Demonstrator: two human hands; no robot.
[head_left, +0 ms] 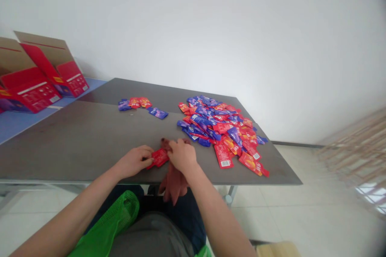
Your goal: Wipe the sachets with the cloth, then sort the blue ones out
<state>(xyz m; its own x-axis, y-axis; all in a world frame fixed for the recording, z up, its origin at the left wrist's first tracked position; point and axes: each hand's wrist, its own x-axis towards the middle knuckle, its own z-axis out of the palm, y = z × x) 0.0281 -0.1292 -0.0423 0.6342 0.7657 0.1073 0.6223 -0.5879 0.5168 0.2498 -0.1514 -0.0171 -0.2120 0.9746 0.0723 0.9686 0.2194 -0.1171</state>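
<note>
At the table's front edge, my left hand (137, 161) is closed on the left end of a red packet (159, 157). My right hand (181, 154) is closed on a reddish-brown cloth or glove (174, 184), which hangs over the edge; its fingertips are at the packet's right end. To the right lies a heap of red and blue-purple packets (223, 127). Farther back on the left are a small group of red packets (140, 102) and blue packets (124, 105), and a single blue packet (157, 113) beside them.
The grey table (90, 140) spans the front. On a blue surface (18, 126) at the left stand two open red cartons (36, 90) (72, 78). A white wall rises behind. A wooden slatted rack (358, 152) is at the far right.
</note>
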